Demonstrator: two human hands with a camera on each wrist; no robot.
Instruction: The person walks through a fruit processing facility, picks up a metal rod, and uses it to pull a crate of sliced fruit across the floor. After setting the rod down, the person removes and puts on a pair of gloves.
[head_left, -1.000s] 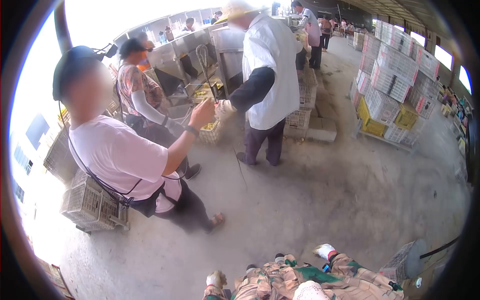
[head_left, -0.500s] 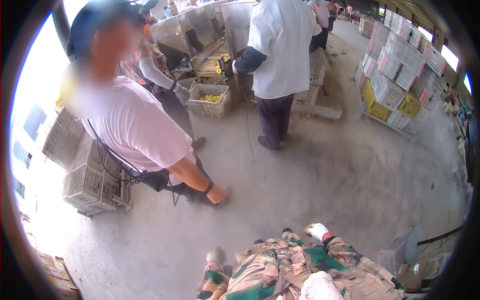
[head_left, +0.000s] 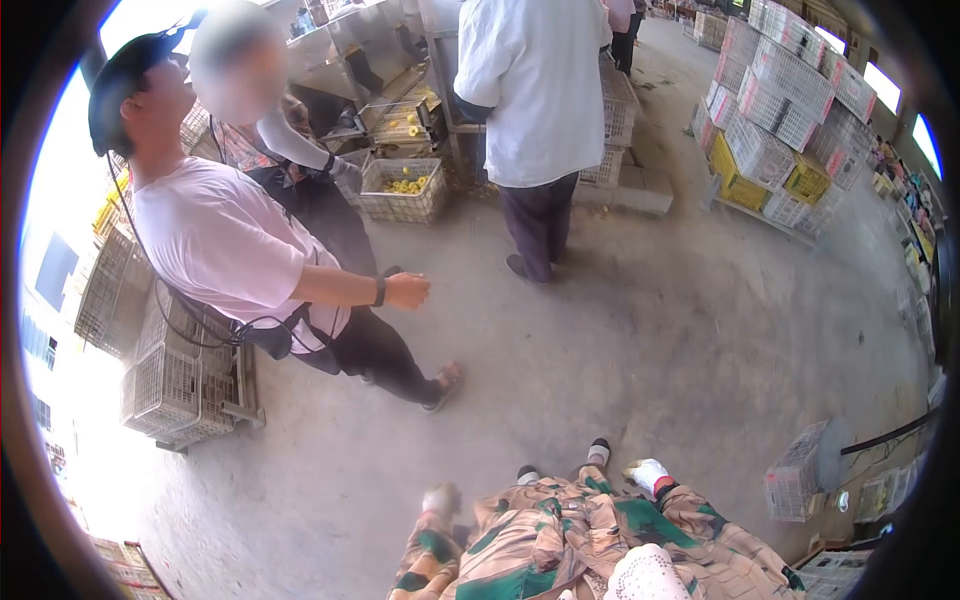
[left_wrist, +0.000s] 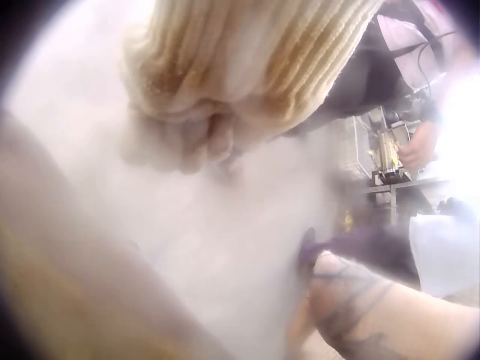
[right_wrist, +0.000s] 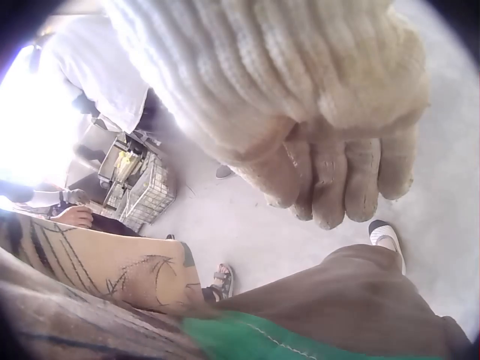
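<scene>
My left hand [head_left: 440, 500], in a pale knit glove, hangs low beside my patterned camouflage-like clothing. Seen from the left wrist, that gloved hand [left_wrist: 225, 82] is blurred, its fingers loosely bent and nothing showing in them. On the other side, my right hand [head_left: 648, 474] hangs out from the body in a white glove with a dirty fingertip area. The right wrist view shows the right hand [right_wrist: 330, 142] with loosely curled fingers [right_wrist: 330, 184] and no object. Both hands are over the concrete floor [head_left: 640, 340].
A person in a pink shirt [head_left: 220, 240] stands ahead left; another in a white shirt [head_left: 535, 90] has their back to me. Beyond is a crate of yellow fruit [head_left: 400, 207] by metal machinery. Stacked crates [head_left: 790, 90] stand right, more crates [head_left: 170, 380] left.
My view has tilted down, and my feet show more. The white-shirted person turned away; the looped tool between the two people is gone from view. The pink-shirted person's forearm dropped, then rose.
</scene>
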